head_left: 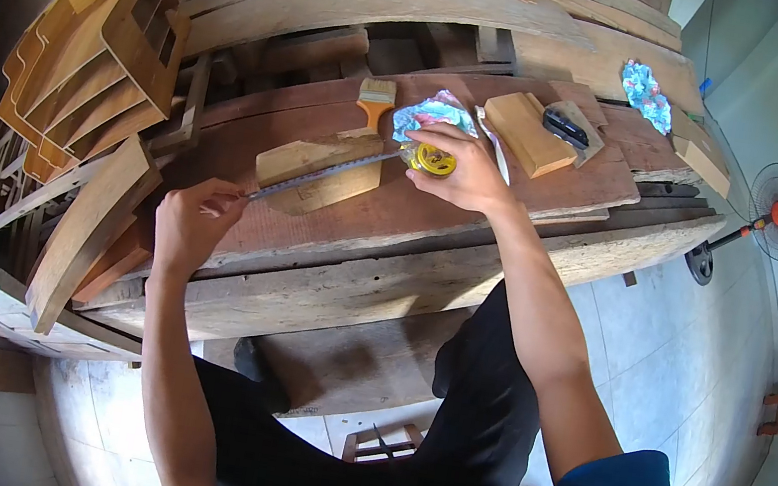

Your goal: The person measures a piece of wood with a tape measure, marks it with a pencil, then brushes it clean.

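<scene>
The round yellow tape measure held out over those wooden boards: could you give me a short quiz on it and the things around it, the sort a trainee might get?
1. Multiple choice. Which hand holds the round yellow tape measure?
a) the left
b) the right
c) neither

2. True or false? The thin grey tape blade stretches across the pale, flat wooden block.

3. Fill in the gap. Beyond the block lies a flat, pale-bristled paintbrush whose handle is ____ in colour.

Key:
1. b, the right hand
2. True
3. Orange
</scene>
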`<state>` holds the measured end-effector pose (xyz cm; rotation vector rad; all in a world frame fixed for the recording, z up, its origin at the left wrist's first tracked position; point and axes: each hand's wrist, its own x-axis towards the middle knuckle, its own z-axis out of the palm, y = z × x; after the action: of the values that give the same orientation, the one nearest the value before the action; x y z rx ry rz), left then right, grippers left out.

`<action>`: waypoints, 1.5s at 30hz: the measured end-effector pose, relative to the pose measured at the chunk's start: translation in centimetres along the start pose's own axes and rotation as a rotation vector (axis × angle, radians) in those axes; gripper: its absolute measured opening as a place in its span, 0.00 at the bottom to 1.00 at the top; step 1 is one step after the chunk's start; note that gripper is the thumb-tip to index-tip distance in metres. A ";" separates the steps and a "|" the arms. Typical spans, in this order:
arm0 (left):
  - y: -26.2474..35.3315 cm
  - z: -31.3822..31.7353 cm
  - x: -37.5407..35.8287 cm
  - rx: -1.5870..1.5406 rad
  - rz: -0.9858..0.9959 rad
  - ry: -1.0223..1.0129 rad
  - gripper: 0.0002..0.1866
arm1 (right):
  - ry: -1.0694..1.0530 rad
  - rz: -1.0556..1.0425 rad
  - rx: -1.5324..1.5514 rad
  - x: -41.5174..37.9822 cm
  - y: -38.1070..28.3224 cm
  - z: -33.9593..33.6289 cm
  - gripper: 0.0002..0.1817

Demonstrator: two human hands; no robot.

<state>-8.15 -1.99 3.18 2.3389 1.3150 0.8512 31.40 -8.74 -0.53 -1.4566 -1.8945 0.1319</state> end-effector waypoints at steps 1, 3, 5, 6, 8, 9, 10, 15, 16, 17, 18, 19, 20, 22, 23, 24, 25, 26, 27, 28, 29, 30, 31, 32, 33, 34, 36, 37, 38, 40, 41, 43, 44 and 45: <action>-0.3 0.0 0.0 -0.001 -0.020 -0.001 0.10 | -0.001 0.004 -0.003 -0.1 0.4 -0.1 0.30; -0.1 0.2 0.0 0.007 0.016 0.012 0.10 | -0.006 0.009 -0.003 -0.1 0.4 -0.2 0.30; 0.3 0.7 -0.3 -0.002 0.023 0.017 0.09 | -0.018 0.008 0.045 -0.1 0.5 -0.6 0.29; 0.5 0.7 -0.3 0.009 0.021 0.016 0.09 | -0.024 0.007 0.069 0.0 0.5 -0.8 0.29; 0.8 0.7 -0.3 0.031 0.022 0.014 0.09 | -0.028 0.008 0.050 -0.1 0.4 -0.8 0.29; 0.8 0.6 -0.2 0.031 0.028 0.017 0.09 | -0.028 0.009 0.041 -0.2 0.4 -0.8 0.29; 0.6 0.6 -0.2 0.032 0.033 0.019 0.09 | -0.032 0.007 0.037 -0.3 0.3 -0.8 0.29; 0.4 0.5 -0.2 0.009 0.026 0.026 0.09 | -0.040 0.013 0.045 -0.3 -0.1 -0.5 0.30; 0.4 0.7 -0.2 0.009 0.020 0.032 0.09 | -0.052 0.021 0.037 -0.2 -0.2 -0.4 0.30; 0.4 0.9 -0.2 0.010 0.015 0.037 0.09 | -0.064 0.029 0.030 -0.2 -0.6 -0.3 0.31; 0.4 1.2 -0.2 0.020 0.020 0.029 0.10 | -0.075 0.037 0.023 -0.2 -0.8 -0.2 0.31; 0.5 1.5 -0.2 0.031 0.024 0.020 0.12 | -0.097 0.048 0.010 -0.2 -0.9 -0.3 0.32; 0.6 1.8 -0.2 0.042 0.027 0.012 0.14 | -0.120 0.057 -0.003 -0.1 -1.0 -0.3 0.33; 1.1 2.2 -0.3 0.001 0.026 0.063 0.20 | -0.145 0.070 -0.013 0.0 -1.3 -0.2 0.35; 1.3 2.5 -0.3 -0.020 0.028 0.088 0.24 | -0.147 0.077 -0.009 0.1 -1.7 -0.2 0.36; 1.3 2.8 -0.3 -0.051 0.052 0.106 0.27 | -0.149 0.084 -0.006 0.0 -2.0 -0.2 0.36; 1.2 3.3 -0.3 -0.083 0.075 0.125 0.30 | -0.152 0.087 -0.011 0.0 -2.2 -0.2 0.36; 1.4 3.5 -0.2 -0.115 0.096 0.145 0.33 | -0.155 0.088 -0.016 0.0 -2.3 -0.2 0.36; 1.6 3.5 -0.3 -0.130 0.086 0.126 0.34 | -0.159 0.089 -0.021 0.1 -2.4 -0.2 0.37; 1.8 3.4 -0.3 -0.145 0.077 0.106 0.35 | -0.153 0.084 -0.028 0.2 -2.5 -0.2 0.37; 2.1 3.4 -0.3 -0.160 0.067 0.084 0.36 | -0.147 0.081 -0.035 0.2 -2.7 -0.3 0.37; 2.1 3.5 -0.3 -0.153 0.055 0.047 0.36 | -0.143 0.080 -0.040 0.1 -2.9 -0.3 0.37; 2.1 3.6 -0.2 -0.145 0.041 0.008 0.36 | -0.118 0.060 -0.020 0.1 -3.2 -0.2 0.37; 2.1 3.6 -0.3 -0.136 0.026 -0.035 0.36 | -0.095 0.043 0.002 0.1 -3.3 -0.1 0.37; 1.7 3.8 -0.3 -0.128 0.070 -0.012 0.35 | -0.069 0.024 0.021 0.2 -3.3 -0.1 0.37; 1.3 4.1 -0.1 -0.120 0.118 0.014 0.34 | -0.095 0.012 -0.006 0.3 -2.6 0.2 0.38; 1.2 4.2 0.0 -0.119 0.152 0.035 0.33 | -0.133 0.015 -0.045 0.3 -2.5 0.1 0.39; 1.3 4.2 -0.1 -0.125 0.137 0.029 0.32 | -0.150 0.017 -0.064 0.3 -2.5 0.0 0.39; 1.4 4.2 -0.1 -0.132 0.122 0.023 0.32 | -0.157 0.030 -0.082 0.3 -2.6 -0.1 0.37; 1.3 4.3 -0.1 -0.150 0.139 0.037 0.32 | -0.170 0.055 -0.118 0.3 -3.0 -0.1 0.35; 1.3 4.3 -0.1 -0.159 0.148 0.044 0.32 | -0.178 0.060 -0.120 0.4 -3.3 -0.1 0.34; 1.4 4.1 -0.2 -0.140 0.139 0.039 0.32 | -0.192 0.072 -0.127 0.5 -3.8 -0.3 0.32; 1.5 4.1 -0.1 -0.131 0.137 0.037 0.32 | -0.189 0.068 -0.137 0.5 -3.8 -0.4 0.32; 1.6 4.0 -0.1 -0.137 0.128 0.032 0.32 | -0.185 0.065 -0.147 0.4 -3.9 -0.4 0.31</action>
<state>-4.57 -2.92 0.90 2.3303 1.0911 0.9887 28.48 -9.90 1.91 -1.6545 -2.0418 0.1660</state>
